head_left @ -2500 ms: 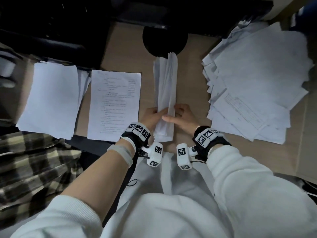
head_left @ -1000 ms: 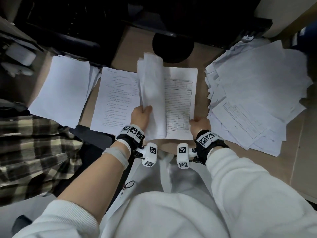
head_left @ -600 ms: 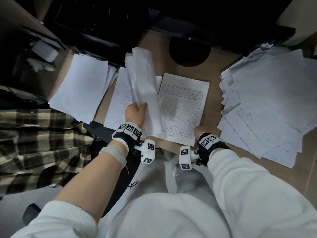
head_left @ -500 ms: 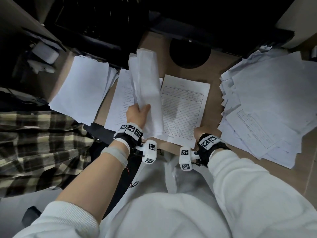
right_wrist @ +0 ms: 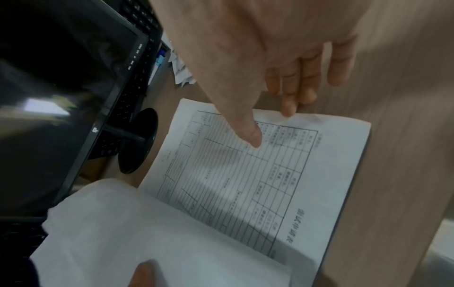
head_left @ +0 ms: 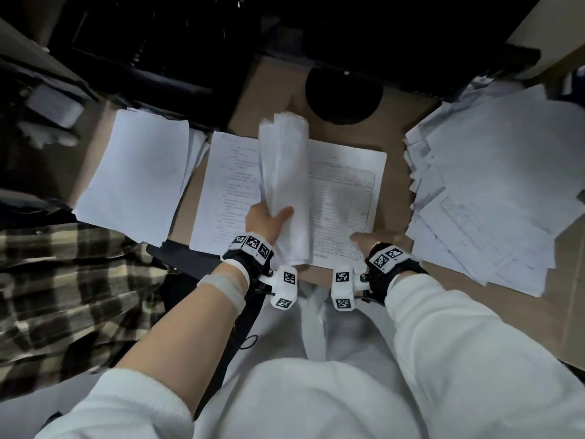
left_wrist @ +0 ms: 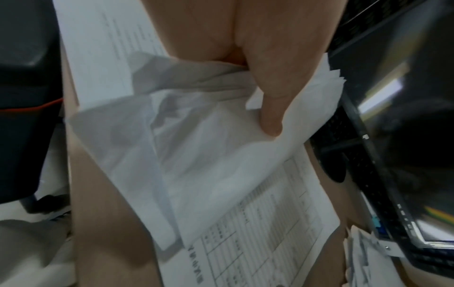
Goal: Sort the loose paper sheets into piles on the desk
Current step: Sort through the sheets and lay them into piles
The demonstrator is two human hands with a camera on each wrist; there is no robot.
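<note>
Centrally, my left hand (head_left: 264,221) grips a curled bundle of sheets (head_left: 285,185), thumb wrapped over it, above the tabletop (head_left: 395,144). My right hand (right_wrist: 277,64), fingers (right_wrist: 288,105) loosely extended, pins the table-printed sheet (head_left: 345,201) lower centre; piles lie left (head_left: 136,175) and right (head_left: 493,185).

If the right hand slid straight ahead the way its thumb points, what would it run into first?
The right hand rests at the near edge of the table-form sheet, so it would first slide along that sheet. Beyond lies bare desk, then probably the black monitor base; depth is unclear.
</note>
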